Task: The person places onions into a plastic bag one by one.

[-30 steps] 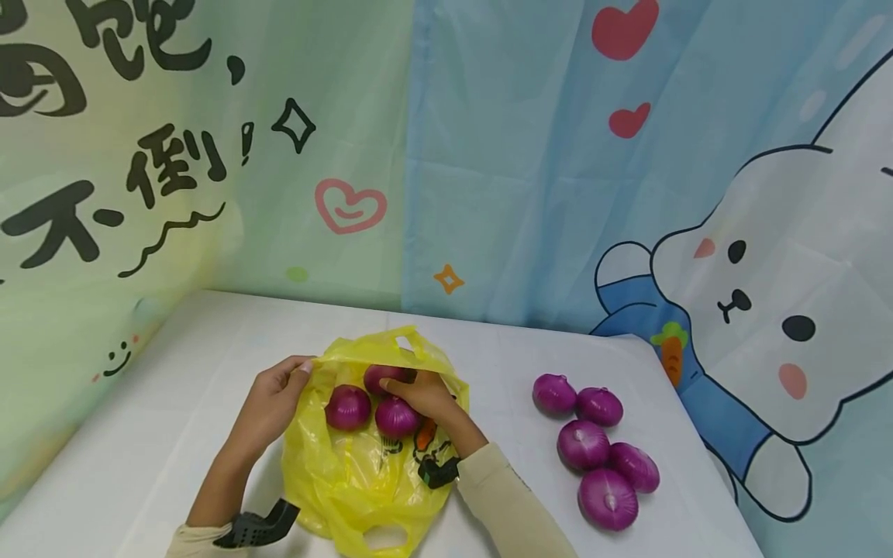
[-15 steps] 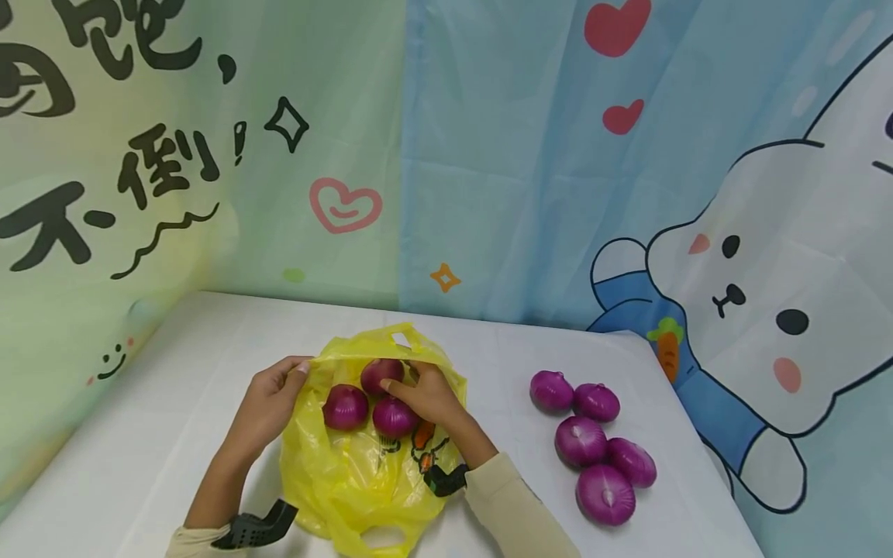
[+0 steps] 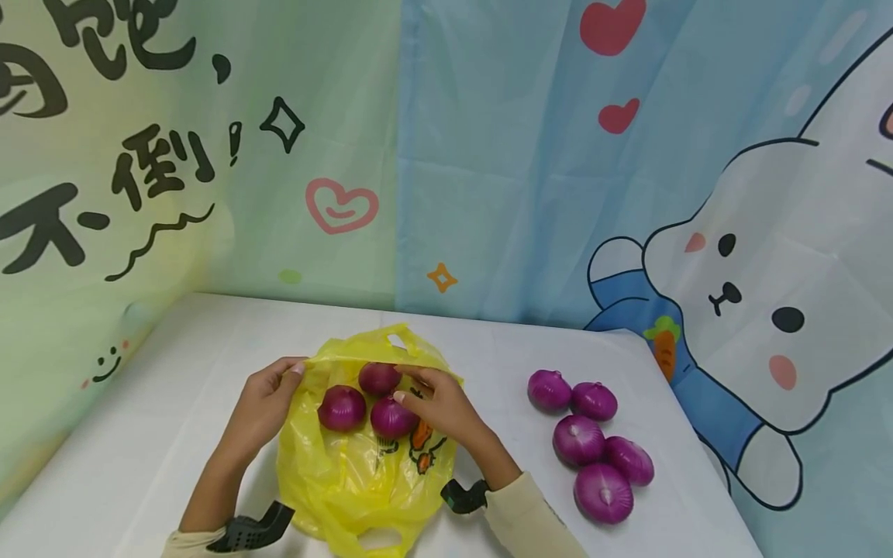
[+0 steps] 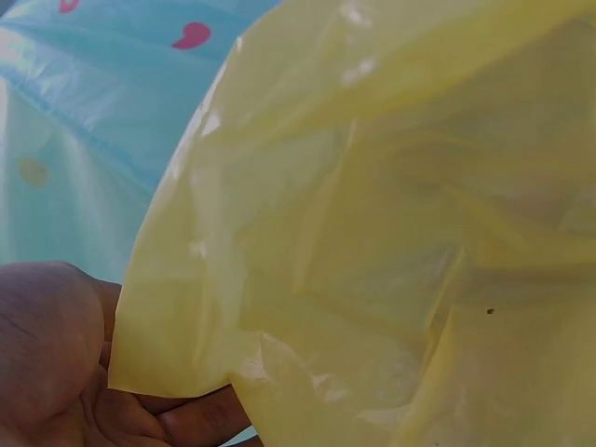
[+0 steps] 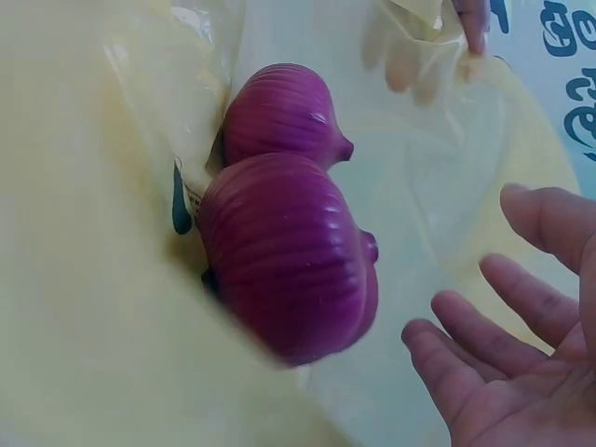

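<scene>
A yellow plastic bag [image 3: 349,480] lies on the white table with its mouth held up. My left hand [image 3: 268,399] pinches the left side of the bag's mouth between thumb and fingers. Inside are three purple onions: a left onion [image 3: 341,408], a back onion [image 3: 379,378] and a front onion [image 3: 392,419]. My right hand [image 3: 445,404] is at the right of the mouth, its thumb overlapping the front onion in the head view. In the right wrist view the fingers [image 5: 507,321] are spread, apart from the onions and holding nothing.
On the table right of the bag sits a group of several purple onions [image 3: 579,440]. A printed cloth backdrop [image 3: 481,194] stands behind the table. Each wrist wears a black camera mount, the left mount [image 3: 253,528] and the right mount [image 3: 465,496].
My right hand has let go of the back onion, leaving it in the bag, and has drawn back to the right. The left hand keeps its grip on the bag.
</scene>
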Demonstrator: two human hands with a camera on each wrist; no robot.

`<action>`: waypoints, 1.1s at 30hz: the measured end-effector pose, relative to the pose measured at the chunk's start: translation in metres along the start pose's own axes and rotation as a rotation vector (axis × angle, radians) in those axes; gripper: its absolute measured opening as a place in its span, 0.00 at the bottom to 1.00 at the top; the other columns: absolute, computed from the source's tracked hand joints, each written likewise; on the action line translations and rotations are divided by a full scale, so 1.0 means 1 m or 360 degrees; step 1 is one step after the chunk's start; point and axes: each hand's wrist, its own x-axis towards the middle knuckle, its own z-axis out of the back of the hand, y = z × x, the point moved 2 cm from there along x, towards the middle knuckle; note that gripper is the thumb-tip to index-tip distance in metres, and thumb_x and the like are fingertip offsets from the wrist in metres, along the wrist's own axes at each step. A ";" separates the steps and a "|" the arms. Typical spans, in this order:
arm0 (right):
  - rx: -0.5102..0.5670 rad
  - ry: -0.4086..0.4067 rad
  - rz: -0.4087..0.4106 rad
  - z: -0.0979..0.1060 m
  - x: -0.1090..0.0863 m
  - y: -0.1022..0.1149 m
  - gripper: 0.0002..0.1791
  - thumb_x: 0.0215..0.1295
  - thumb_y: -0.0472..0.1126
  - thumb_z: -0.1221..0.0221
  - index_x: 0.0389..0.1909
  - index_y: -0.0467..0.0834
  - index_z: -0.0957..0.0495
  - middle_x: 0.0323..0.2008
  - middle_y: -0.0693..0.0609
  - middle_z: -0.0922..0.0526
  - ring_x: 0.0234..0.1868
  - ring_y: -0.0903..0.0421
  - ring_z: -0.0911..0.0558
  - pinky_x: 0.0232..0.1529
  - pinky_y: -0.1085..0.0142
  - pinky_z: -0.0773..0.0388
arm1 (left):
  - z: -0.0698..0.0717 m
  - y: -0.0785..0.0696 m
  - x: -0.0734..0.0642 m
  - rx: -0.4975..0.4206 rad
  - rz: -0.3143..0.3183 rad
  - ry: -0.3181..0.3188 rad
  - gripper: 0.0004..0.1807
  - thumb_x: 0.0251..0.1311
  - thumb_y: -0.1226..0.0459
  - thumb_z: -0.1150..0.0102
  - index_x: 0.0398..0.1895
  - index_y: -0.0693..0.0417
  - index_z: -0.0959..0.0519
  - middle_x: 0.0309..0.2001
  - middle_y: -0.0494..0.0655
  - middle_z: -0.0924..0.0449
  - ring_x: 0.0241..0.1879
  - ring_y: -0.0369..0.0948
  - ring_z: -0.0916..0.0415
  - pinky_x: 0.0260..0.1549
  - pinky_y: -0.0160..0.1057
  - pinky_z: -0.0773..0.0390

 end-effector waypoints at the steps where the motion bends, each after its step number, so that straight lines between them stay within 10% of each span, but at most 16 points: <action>1: 0.0026 0.0012 0.0016 0.002 -0.003 0.001 0.27 0.68 0.45 0.39 0.65 0.40 0.28 0.63 0.49 0.27 0.66 0.50 0.32 0.62 0.55 0.34 | 0.000 0.000 0.000 -0.0004 -0.0004 0.0000 0.26 0.75 0.49 0.59 0.56 0.61 0.24 0.46 0.55 0.20 0.37 0.46 0.23 0.37 0.37 0.22; 33: 0.0248 -0.0233 0.0383 0.068 -0.094 -0.031 0.16 0.70 0.26 0.48 0.57 0.28 0.27 0.54 0.32 0.23 0.59 0.46 0.25 0.59 0.61 0.31 | -0.003 0.004 0.001 0.0035 0.0027 0.0006 0.26 0.76 0.50 0.60 0.57 0.61 0.25 0.47 0.56 0.21 0.37 0.46 0.24 0.37 0.37 0.22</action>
